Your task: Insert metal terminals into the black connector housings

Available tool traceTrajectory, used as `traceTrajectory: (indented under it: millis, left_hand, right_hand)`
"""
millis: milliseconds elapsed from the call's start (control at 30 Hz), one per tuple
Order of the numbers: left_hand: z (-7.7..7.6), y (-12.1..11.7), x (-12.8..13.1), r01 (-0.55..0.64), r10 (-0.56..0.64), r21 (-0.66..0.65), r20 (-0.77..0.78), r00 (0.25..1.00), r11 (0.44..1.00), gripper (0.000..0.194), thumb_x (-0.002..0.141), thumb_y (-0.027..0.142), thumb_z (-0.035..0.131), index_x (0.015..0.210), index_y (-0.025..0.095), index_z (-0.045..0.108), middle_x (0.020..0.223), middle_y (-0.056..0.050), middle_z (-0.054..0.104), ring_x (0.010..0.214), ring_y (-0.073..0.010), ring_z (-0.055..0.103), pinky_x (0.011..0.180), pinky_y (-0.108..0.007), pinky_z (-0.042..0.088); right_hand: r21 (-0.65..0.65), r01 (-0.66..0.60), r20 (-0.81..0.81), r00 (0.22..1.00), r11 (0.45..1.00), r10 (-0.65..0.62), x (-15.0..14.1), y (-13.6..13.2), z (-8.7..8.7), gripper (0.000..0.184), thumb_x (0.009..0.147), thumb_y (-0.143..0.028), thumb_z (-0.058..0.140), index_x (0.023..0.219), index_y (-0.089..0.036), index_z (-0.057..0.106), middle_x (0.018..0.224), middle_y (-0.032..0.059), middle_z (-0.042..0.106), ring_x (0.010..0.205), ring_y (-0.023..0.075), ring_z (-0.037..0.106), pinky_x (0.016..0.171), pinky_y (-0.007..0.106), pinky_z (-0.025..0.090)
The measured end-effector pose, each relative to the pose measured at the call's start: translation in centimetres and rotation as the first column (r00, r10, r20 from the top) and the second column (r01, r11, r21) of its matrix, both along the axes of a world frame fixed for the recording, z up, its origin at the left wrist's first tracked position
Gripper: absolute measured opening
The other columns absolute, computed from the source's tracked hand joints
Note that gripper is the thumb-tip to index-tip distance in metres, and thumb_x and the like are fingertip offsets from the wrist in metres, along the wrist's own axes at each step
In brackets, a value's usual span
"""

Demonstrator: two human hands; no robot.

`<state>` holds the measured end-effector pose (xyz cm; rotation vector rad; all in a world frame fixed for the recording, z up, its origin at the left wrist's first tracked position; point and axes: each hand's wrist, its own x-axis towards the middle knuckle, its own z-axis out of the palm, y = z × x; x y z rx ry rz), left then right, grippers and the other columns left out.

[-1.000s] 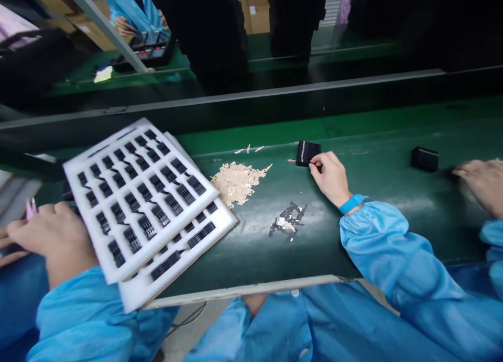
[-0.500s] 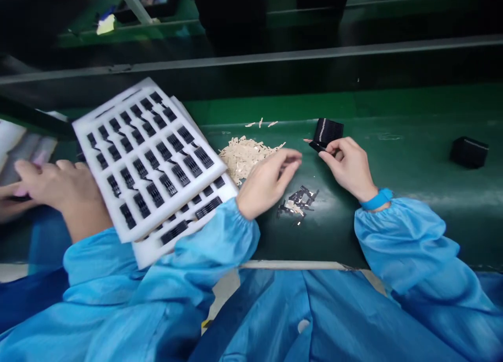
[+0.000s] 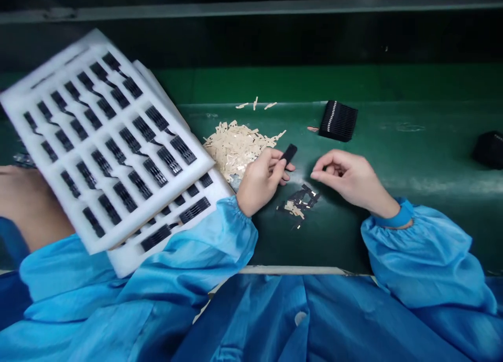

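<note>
My left hand (image 3: 261,181) grips a small flat black strip (image 3: 290,153) between thumb and fingers, its end sticking up past the fingertips. To its right, my right hand (image 3: 349,181) has thumb and forefinger pinched together; whatever may be between them is too small to make out. Below and between the hands lies a little heap of black and cream pieces (image 3: 301,200). Beside my left hand spreads a larger pile of thin cream tabs (image 3: 238,148). Beyond my right hand stands a row of black strips (image 3: 338,121) packed side by side.
White foam trays (image 3: 155,84) with black parts in their slots lie stacked at the left, against my left sleeve. Another person's arm (image 3: 31,205) shows behind them. At the far right is a black block (image 3: 489,150) on the green work surface (image 3: 424,194).
The black strip has passed from my right hand to my left. My right hand has drawn back from the row of strips toward me. The view has shifted downward.
</note>
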<state>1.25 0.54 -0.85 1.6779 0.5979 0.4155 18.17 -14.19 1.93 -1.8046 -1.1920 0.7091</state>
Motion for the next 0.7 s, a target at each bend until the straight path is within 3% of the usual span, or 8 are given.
traceTrajectory:
  millis: [100, 233, 433, 567, 700]
  left_hand:
    - [0.0, -0.3, 0.3, -0.043, 0.046, -0.151, 0.02, 0.999, 0.988, 0.012, 0.102, 0.031, 0.048, 0.103, 0.02, 0.047, 0.083, -0.001, 0.071, 0.055, -0.0068, 0.061, 0.05, -0.017, 0.049]
    - [0.1, -0.7, 0.3, -0.01, 0.012, -0.102, 0.017, 1.0, 0.995, 0.007, 0.102, 0.026, 0.045, 0.104, 0.02, 0.048, 0.075, 0.003, 0.066, 0.054, -0.0059, 0.057, 0.049, -0.016, 0.046]
    - [-0.4, -0.5, 0.3, 0.018, -0.013, -0.128, 0.037, 0.999, 0.992, 0.01, 0.102, 0.029, 0.044, 0.103, 0.02, 0.047, 0.087, -0.003, 0.071, 0.06, -0.0075, 0.061, 0.051, -0.018, 0.047]
    - [-0.3, -0.4, 0.1, 0.005, -0.005, -0.056, -0.002, 1.0, 0.998, 0.014, 0.103, 0.034, 0.042, 0.103, 0.021, 0.048, 0.075, 0.003, 0.062, 0.056, -0.0068, 0.055, 0.053, -0.019, 0.044]
    - [0.7, -0.4, 0.0, 0.019, -0.02, -0.032, -0.025, 1.0, 0.999, 0.022, 0.098, 0.038, 0.053, 0.109, 0.02, 0.058, 0.064, 0.005, 0.054, 0.053, -0.0085, 0.05, 0.054, -0.022, 0.043]
  right_hand:
    - [-0.082, -0.287, 0.117, 0.948, 0.954, 0.295, 0.6, -0.3, 0.4, 0.011, 0.091, -0.03, 0.071, 0.086, -0.02, 0.071, 0.078, 0.0004, 0.063, 0.06, 0.0108, 0.051, 0.058, 0.026, 0.041]
    - [-0.093, -0.385, 0.258, 0.881, 0.918, 0.396, 0.4, -0.5, 0.2, 0.009, 0.094, -0.025, 0.065, 0.1, -0.022, 0.07, 0.095, 0.0044, 0.066, 0.076, 0.0155, 0.06, 0.068, 0.028, 0.045]
    - [-0.129, -0.383, 0.313, 0.86, 0.915, 0.404, 0.3, -0.4, -0.2, 0.013, 0.099, -0.03, 0.056, 0.097, -0.024, 0.067, 0.097, 0.0064, 0.066, 0.086, 0.0202, 0.063, 0.076, 0.032, 0.047]
    - [-0.093, -0.387, 0.261, 0.88, 0.918, 0.397, 0.6, -0.3, -0.2, 0.018, 0.1, -0.033, 0.054, 0.096, -0.023, 0.067, 0.094, 0.0064, 0.066, 0.084, 0.0198, 0.062, 0.077, 0.032, 0.048]
    - [-0.024, -0.224, 0.133, 0.965, 0.974, 0.225, 0.3, 0.0, -0.4, 0.018, 0.097, -0.035, 0.059, 0.088, -0.021, 0.067, 0.085, 0.0034, 0.063, 0.067, 0.0148, 0.056, 0.062, 0.029, 0.044]
